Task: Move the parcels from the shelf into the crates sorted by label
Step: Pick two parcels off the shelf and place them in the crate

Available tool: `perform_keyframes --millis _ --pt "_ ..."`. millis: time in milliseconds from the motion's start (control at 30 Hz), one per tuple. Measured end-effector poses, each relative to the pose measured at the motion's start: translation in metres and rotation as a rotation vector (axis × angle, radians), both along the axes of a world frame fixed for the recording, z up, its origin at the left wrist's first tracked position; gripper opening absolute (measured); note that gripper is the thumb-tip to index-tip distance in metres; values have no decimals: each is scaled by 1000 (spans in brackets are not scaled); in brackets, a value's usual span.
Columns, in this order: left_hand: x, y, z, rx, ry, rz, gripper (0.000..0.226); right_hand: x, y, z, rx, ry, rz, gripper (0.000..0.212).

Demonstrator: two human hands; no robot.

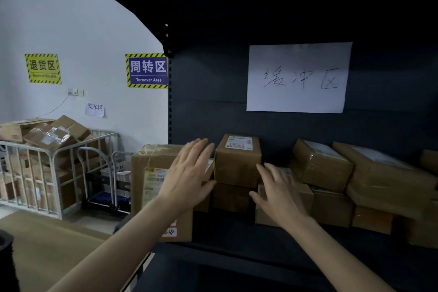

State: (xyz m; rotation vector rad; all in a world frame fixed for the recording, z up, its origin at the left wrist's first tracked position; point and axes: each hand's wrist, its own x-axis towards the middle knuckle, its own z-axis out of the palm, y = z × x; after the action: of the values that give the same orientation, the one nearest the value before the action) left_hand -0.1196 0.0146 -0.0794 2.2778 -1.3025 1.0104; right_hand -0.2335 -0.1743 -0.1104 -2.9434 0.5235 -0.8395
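Several brown cardboard parcels sit on a dark metal shelf. A small parcel with a white label on top rests on a lower parcel at the middle. My left hand is open, fingers spread, just left of this small parcel and in front of a large parcel at the shelf's left end. My right hand is open too, just right of the small parcel and in front of another low parcel. Neither hand holds anything. No crates are in view.
More parcels are stacked along the shelf to the right. A handwritten paper sign hangs on the shelf's back panel. At the left stand a metal cage cart full of boxes, a hand trolley and wall signs.
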Motion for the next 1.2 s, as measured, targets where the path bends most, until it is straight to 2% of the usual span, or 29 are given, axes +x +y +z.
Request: perform_keyframes --millis 167,467,700,867,933,1033,1200 --pt "-10 -48 -9 55 176 -90 82 -11 -25 6 -95 61 -77 67" --pt "8 -91 -24 66 390 86 89 1 -51 9 -101 83 -81 65" --pt "28 -103 -37 -122 536 116 100 26 -56 10 -44 107 -21 67" --pt "38 -110 -37 -360 904 -36 112 45 -56 11 72 101 4 64" --pt "40 -111 -37 -386 994 -51 105 50 -53 10 157 91 24 59" --pt "39 -108 -35 -426 1015 -79 80 55 -46 8 303 29 82 49" --pt "29 -100 -31 -414 933 -97 77 49 -43 14 336 -62 137 44"
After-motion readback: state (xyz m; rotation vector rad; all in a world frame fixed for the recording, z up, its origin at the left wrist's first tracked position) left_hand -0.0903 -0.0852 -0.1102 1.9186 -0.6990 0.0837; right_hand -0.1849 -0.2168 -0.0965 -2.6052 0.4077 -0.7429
